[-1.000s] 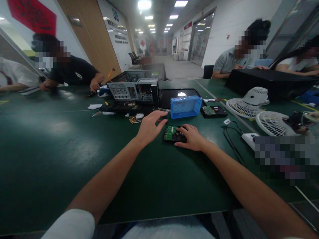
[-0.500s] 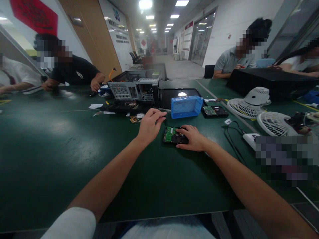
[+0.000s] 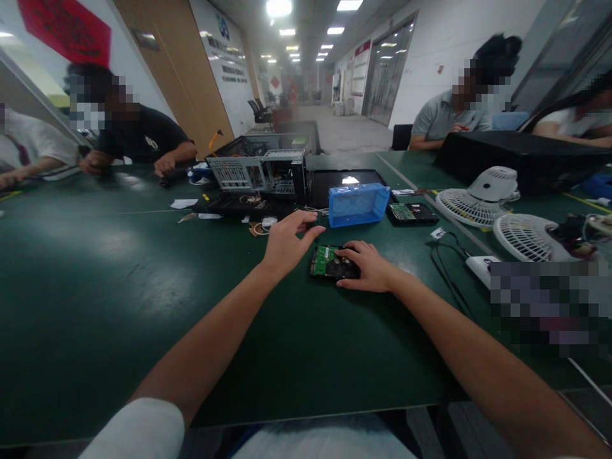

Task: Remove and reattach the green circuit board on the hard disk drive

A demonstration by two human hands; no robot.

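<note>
A hard drive (image 3: 325,261) lies on the green table before me, its green circuit board facing up. My right hand (image 3: 370,268) grips its right end, with the thumb along the near edge and fingers across the top, covering that part. Just beyond the drive's left end, my left hand (image 3: 291,242) hovers with thumb and fingers apart; I see nothing held between them. Behind both hands a blue plastic tray (image 3: 358,205) stands tipped on its side. To its right is a second hard drive (image 3: 413,214), also with a green board showing.
An opened computer case (image 3: 258,172) stands behind my left hand, near a black panel (image 3: 318,185). White fan parts (image 3: 473,204) and a power strip (image 3: 480,268) with a cable lie to the right. A black box (image 3: 521,159) sits farther back. Several people sit around the table.
My left thumb and fingers have parted from a pinch. The hard drive under my right hand has shifted slightly left. A person at the left has moved a hand.
</note>
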